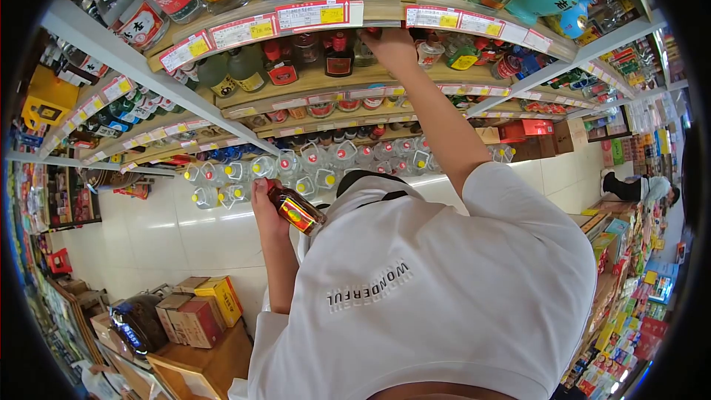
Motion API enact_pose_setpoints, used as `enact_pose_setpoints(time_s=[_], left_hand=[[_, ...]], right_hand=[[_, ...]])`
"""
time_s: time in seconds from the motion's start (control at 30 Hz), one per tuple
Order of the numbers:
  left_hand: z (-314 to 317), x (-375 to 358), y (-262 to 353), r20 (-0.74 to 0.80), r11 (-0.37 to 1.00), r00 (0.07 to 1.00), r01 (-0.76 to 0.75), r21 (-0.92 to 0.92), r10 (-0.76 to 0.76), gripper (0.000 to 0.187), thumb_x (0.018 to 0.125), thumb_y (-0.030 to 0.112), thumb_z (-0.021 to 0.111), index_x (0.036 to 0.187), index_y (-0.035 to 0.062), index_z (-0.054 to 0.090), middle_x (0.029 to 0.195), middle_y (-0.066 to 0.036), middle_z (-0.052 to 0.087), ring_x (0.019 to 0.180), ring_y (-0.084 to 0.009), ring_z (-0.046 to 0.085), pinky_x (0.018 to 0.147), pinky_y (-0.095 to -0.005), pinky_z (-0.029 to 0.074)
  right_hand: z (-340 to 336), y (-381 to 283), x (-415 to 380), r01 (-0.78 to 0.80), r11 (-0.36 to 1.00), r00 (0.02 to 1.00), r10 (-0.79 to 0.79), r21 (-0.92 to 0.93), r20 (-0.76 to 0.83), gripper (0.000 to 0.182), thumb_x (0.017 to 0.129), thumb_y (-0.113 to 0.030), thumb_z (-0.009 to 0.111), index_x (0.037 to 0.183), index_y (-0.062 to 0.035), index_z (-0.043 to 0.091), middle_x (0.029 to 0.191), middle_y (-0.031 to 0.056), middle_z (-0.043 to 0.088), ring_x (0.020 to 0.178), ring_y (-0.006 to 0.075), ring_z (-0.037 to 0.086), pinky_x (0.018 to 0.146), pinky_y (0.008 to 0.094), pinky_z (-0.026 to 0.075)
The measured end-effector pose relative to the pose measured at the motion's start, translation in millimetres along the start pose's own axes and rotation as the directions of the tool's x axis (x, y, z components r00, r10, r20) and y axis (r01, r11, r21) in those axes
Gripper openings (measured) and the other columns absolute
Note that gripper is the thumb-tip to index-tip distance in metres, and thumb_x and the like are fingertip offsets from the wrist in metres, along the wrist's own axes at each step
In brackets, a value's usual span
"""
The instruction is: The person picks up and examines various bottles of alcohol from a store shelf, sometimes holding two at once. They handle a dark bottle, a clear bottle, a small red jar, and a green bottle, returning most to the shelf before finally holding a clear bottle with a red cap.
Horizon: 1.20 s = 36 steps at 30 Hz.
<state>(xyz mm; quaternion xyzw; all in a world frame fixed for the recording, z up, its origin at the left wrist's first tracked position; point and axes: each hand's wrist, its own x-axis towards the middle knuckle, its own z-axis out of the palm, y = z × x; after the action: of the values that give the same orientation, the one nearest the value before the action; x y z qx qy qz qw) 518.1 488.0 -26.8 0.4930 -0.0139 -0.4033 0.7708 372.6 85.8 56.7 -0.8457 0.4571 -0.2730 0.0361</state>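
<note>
My left hand [265, 198] is closed around the neck of a dark brown glass bottle [296, 210] with a red and yellow label. The bottle tilts in front of my white shirt. My right hand [392, 48] reaches under the upper shelf's edge into the row below. Its fingers close at the red top of a small clear bottle [363, 54], partly hidden by the hand and shelf edge. Beside it stand a dark bottle with a red cap [338, 55] on the left and a small clear bottle with a pale label [429, 52] on the right.
Price tags [318, 15] line the upper shelf edge, under large bottles. Grey shelf posts [141, 67] slant down at both sides. Big clear jugs [304, 167] stand on the floor below. Cartons [196, 318] sit lower left. Another person [641, 189] is far right.
</note>
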Motion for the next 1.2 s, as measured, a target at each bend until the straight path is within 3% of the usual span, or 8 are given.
enact_pose_setpoints(time_s=[0.23, 0.43, 0.57, 0.7, 0.87, 1.0, 1.03, 1.2], left_hand=[[12.5, -22.8, 9.3, -0.083, 0.997, 0.996, -0.04, -0.069, 0.034, 0.015, 0.098, 0.022, 0.053, 0.093, 0.0089, 0.048, 0.078, -0.008, 0.056, 0.07, -0.0188, 0.058, 0.063, -0.0321, 0.051], [7.4, -25.6, 23.3, -0.123, 0.998, 0.992, -0.046, -0.045, 0.04, 0.016, 0.098, 0.022, 0.053, 0.092, 0.009, 0.048, 0.077, -0.008, 0.057, 0.071, -0.02, 0.058, 0.064, -0.0332, 0.05], [4.7, -15.3, 8.3, -0.06, 0.999, 0.998, -0.028, -0.047, 0.025, 0.018, 0.099, 0.024, 0.052, 0.091, 0.0088, 0.048, 0.077, -0.008, 0.057, 0.07, -0.0197, 0.058, 0.063, -0.0337, 0.05], [32.2, -16.0, 7.4, -0.047, 1.0, 0.999, 0.012, 0.001, -0.011, 0.016, 0.099, 0.021, 0.053, 0.091, 0.0088, 0.048, 0.079, -0.007, 0.056, 0.071, -0.0171, 0.056, 0.064, -0.0317, 0.049], [63.8, 3.9, 3.0, -0.013, 0.986, 0.995, -0.099, 0.133, 0.102, 0.011, 0.098, 0.013, 0.056, 0.091, 0.0085, 0.048, 0.083, -0.005, 0.055, 0.073, -0.0137, 0.054, 0.067, -0.0282, 0.047], [101.7, 24.9, 11.6, 0.237, 0.857, 0.927, -0.364, 0.365, 0.292, 0.012, 0.097, 0.013, 0.06, 0.096, 0.0054, 0.051, 0.083, -0.002, 0.054, 0.076, -0.0095, 0.051, 0.074, -0.0244, 0.044], [123.4, 19.6, 22.5, 0.258, 0.832, 0.93, -0.354, 0.428, 0.263, 0.014, 0.097, 0.014, 0.062, 0.099, 0.0038, 0.052, 0.086, -0.001, 0.054, 0.077, -0.0077, 0.049, 0.074, -0.0235, 0.043], [197.1, 42.5, 18.0, 0.483, 0.774, 0.82, -0.511, 0.373, 0.308, 0.019, 0.096, 0.012, 0.065, 0.105, 0.0018, 0.052, 0.092, -0.004, 0.06, 0.084, -0.0082, 0.055, 0.077, -0.0245, 0.046]], right_hand=[[1.2, 0.3, -4.9, 0.129, 0.991, 0.985, -0.124, 0.031, -0.123, 0.043, 0.083, -0.047, 0.069, 0.091, -0.0049, 0.068, 0.077, 0.0169, 0.068, 0.072, 0.0365, 0.067, 0.066, 0.0461, 0.056], [-4.2, -4.4, -18.6, 0.046, 0.999, 0.974, -0.039, 0.026, -0.222, 0.043, 0.08, -0.044, 0.072, 0.088, -0.0026, 0.066, 0.073, 0.019, 0.067, 0.067, 0.038, 0.066, 0.063, 0.0456, 0.056], [-37.6, -13.2, -32.9, 0.035, 0.998, 0.994, -0.029, 0.052, -0.106, 0.041, 0.08, -0.041, 0.073, 0.085, -0.001, 0.065, 0.072, 0.0219, 0.066, 0.067, 0.0408, 0.066, 0.063, 0.047, 0.055], [-54.5, -13.7, -48.7, 0.041, 0.981, 0.979, -0.002, 0.188, -0.205, 0.039, 0.081, -0.039, 0.073, 0.077, -0.0018, 0.065, 0.07, 0.0203, 0.066, 0.065, 0.0384, 0.066, 0.061, 0.0454, 0.054], [-92.0, -16.7, -74.0, -0.082, 0.929, 0.981, 0.138, 0.36, -0.133, 0.035, 0.083, -0.035, 0.073, 0.079, -0.0007, 0.066, 0.065, 0.0178, 0.064, 0.061, 0.0363, 0.065, 0.058, 0.0421, 0.051], [-116.5, -13.5, -101.5, -0.213, 0.871, 0.969, 0.245, 0.444, -0.016, 0.035, 0.083, -0.033, 0.074, 0.082, 0.001, 0.066, 0.064, 0.0166, 0.063, 0.059, 0.0341, 0.064, 0.058, 0.0394, 0.05], [-120.8, -11.5, -109.7, -0.232, 0.872, 0.965, 0.262, 0.43, -0.011, 0.035, 0.083, -0.032, 0.073, 0.079, 0.0015, 0.065, 0.064, 0.0172, 0.063, 0.058, 0.0334, 0.063, 0.058, 0.039, 0.05], [-140.6, 9.4, -154.0, -0.308, 0.874, 0.946, 0.322, 0.377, 0.028, 0.036, 0.082, -0.033, 0.074, 0.077, 0.0011, 0.063, 0.062, 0.0181, 0.062, 0.057, 0.0343, 0.063, 0.056, 0.0406, 0.049]])
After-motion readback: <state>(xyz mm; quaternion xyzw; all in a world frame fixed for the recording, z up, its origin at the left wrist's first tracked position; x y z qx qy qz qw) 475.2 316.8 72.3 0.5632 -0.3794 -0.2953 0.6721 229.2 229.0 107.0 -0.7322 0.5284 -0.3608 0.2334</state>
